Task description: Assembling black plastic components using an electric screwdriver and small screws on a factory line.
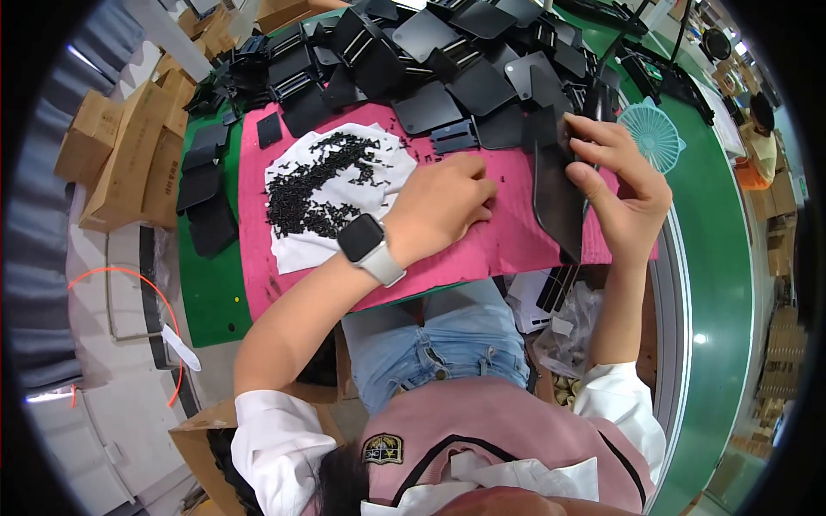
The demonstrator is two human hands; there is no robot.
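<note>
- Head view, right hand [621, 191]: grasps a dark flat plate [557, 202], thumb on its face, fingers wrapped round the far edge. The plate stands nearly upright above the right end of the pink mat [508, 245].
- Head view, left hand [440, 206]: rests knuckles-up on the mat, fingers curled under toward the plate, just left of it. Whether anything is pinched beneath the fingertips cannot be told (they are hidden by the hand itself). A watch [372, 248] sits on the wrist.
- White cloth [331, 185]: lies on the mat left of the left hand and carries a heap of small black screws [318, 185].
- Pile of black plates [447, 60]: covers the table [211, 284] beyond the mat, with more stacked at the mat's left edge.
- Teal round fan [652, 131]: lies just right of the right hand.
- Cardboard boxes [129, 155]: stand to the far left, off the table.
</note>
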